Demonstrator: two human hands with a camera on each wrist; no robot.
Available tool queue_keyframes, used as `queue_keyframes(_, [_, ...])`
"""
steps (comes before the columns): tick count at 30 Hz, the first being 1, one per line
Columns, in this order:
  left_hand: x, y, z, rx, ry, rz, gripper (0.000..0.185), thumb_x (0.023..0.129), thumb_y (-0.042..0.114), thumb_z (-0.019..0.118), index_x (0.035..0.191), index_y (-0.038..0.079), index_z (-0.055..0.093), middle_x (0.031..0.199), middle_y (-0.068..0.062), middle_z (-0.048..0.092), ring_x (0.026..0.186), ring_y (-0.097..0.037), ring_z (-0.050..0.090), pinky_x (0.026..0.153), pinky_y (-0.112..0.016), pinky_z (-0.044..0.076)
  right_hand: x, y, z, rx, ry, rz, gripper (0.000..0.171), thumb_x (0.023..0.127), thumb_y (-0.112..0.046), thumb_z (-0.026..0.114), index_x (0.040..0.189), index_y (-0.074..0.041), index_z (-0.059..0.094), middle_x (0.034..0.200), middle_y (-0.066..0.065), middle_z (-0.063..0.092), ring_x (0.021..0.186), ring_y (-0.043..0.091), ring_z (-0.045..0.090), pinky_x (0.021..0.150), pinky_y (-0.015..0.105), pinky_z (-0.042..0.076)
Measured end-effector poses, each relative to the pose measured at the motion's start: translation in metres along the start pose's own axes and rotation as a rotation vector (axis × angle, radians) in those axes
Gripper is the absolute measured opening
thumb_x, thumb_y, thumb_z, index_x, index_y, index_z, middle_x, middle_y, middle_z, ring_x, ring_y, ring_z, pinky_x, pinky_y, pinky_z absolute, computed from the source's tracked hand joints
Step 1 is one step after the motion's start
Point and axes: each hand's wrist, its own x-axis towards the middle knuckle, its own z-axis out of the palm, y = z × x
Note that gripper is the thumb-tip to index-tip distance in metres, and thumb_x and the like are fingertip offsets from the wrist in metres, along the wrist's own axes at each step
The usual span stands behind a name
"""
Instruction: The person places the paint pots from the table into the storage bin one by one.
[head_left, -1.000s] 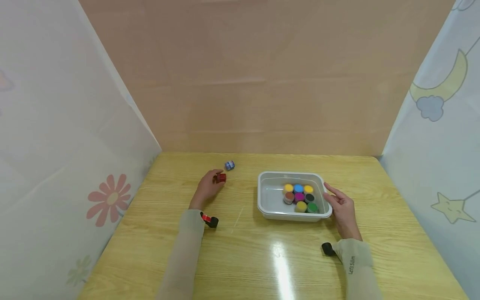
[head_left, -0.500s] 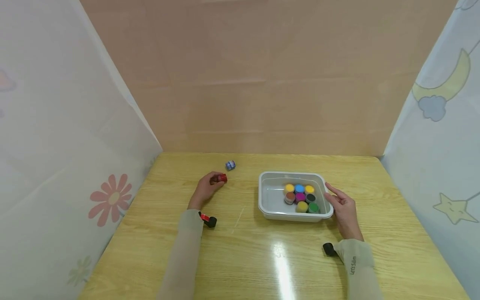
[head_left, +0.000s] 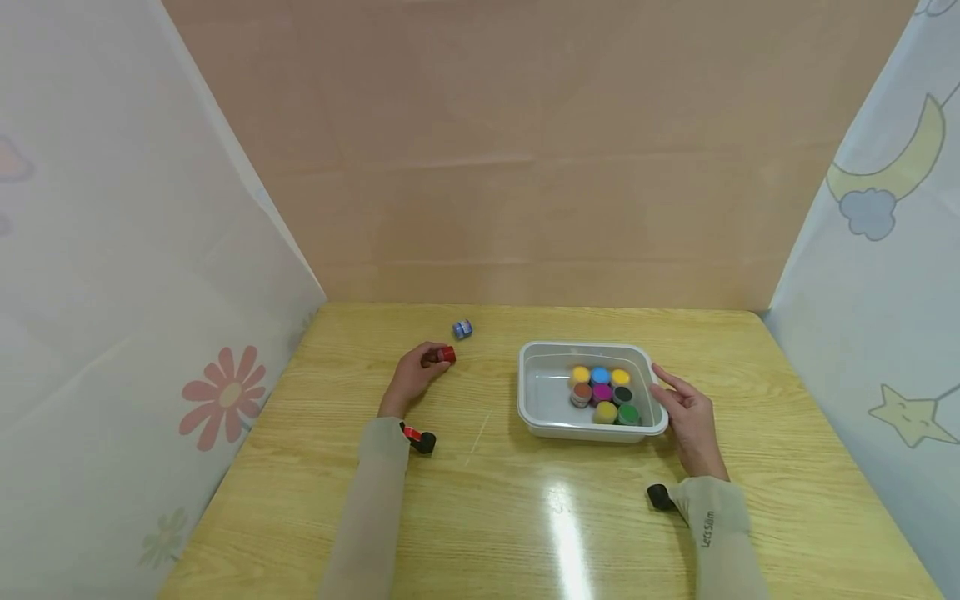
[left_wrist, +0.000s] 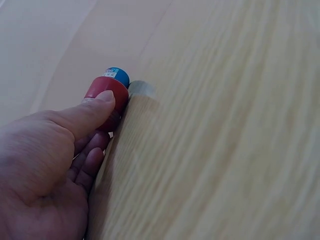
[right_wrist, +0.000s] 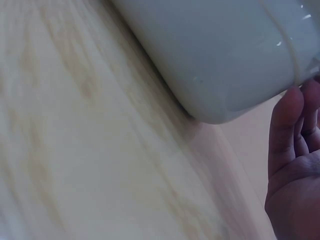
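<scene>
My left hand (head_left: pixel 411 379) pinches a small red paint pot (head_left: pixel 447 354) between thumb and fingers, low over the table at the left. In the left wrist view the thumb lies along the side of this pot. Just beyond it a small blue paint pot (head_left: pixel 462 328) lies on its side, partly hidden behind the red one in the left wrist view. My right hand (head_left: pixel 688 417) holds the right rim of a white plastic tub (head_left: pixel 543 427) with thumb and fingertips. Several paint pots (head_left: pixel 602 393) with yellow, blue, brown, purple, black and green tops stand in the tub's right half.
The wooden table (head_left: pixel 480 500) ends at a brown paper backdrop (head_left: pixel 525 167). Printed white panels stand at the left (head_left: pixel 150 250) and right (head_left: pixel 885 317). Bare tub floor (head_left: pixel 546 400) shows left of the pots.
The red pot has turned slightly in my left fingers, which have drawn in a little around it. My right hand keeps its place at the tub's rim.
</scene>
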Motion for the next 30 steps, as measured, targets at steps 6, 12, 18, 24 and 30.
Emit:
queue_keyframes(6, [-0.001,0.002,0.002,0.001,0.000,-0.016,0.040,0.098,0.020,0.073,0.136,0.012,0.065,0.127,-0.014,0.069,0.115,-0.029,0.064,0.103,-0.047,0.052,-0.002,0.000,0.000,0.005,0.000,-0.001,0.043,0.098,-0.020,0.074,0.140,-0.018,0.066,0.075,-0.004,0.074,0.061,0.002,0.059,0.052,0.017,0.049])
queue_keyframes(12, [-0.002,0.005,0.001,-0.001,-0.005,-0.013,0.040,0.098,0.019,0.072,0.137,0.010,0.064,0.126,-0.015,0.068,0.114,-0.029,0.063,0.102,-0.047,0.053,-0.004,-0.003,0.001,0.008,0.004,0.003,0.045,0.098,-0.020,0.073,0.142,-0.016,0.064,0.076,-0.005,0.075,0.062,0.002,0.059,0.052,0.016,0.049])
queue_keyframes(18, [-0.003,0.009,0.001,-0.011,0.016,-0.016,0.040,0.098,0.019,0.073,0.136,0.012,0.065,0.123,-0.013,0.068,0.111,-0.027,0.063,0.099,-0.044,0.053,-0.003,-0.004,0.002,0.019,0.003,0.001,0.045,0.098,-0.018,0.073,0.142,-0.016,0.064,0.078,-0.004,0.076,0.065,0.002,0.060,0.056,0.017,0.050])
queue_keyframes(24, [-0.004,0.025,0.007,-0.086,-0.002,0.031,0.036,0.098,0.019,0.073,0.133,0.015,0.066,0.122,-0.009,0.068,0.114,-0.026,0.064,0.101,-0.045,0.054,-0.002,-0.004,0.001,0.018,0.012,-0.006,0.045,0.097,-0.018,0.074,0.141,-0.014,0.064,0.078,-0.005,0.076,0.067,0.002,0.062,0.059,0.017,0.053])
queue_keyframes(30, [-0.003,0.048,0.013,-0.072,-0.027,0.105,0.038,0.099,0.017,0.071,0.136,0.012,0.065,0.132,-0.011,0.065,0.119,-0.028,0.063,0.100,-0.045,0.055,-0.003,-0.003,0.001,0.017,-0.012,-0.013,0.047,0.098,-0.019,0.074,0.143,-0.013,0.062,0.079,-0.004,0.077,0.057,0.003,0.055,0.048,0.019,0.044])
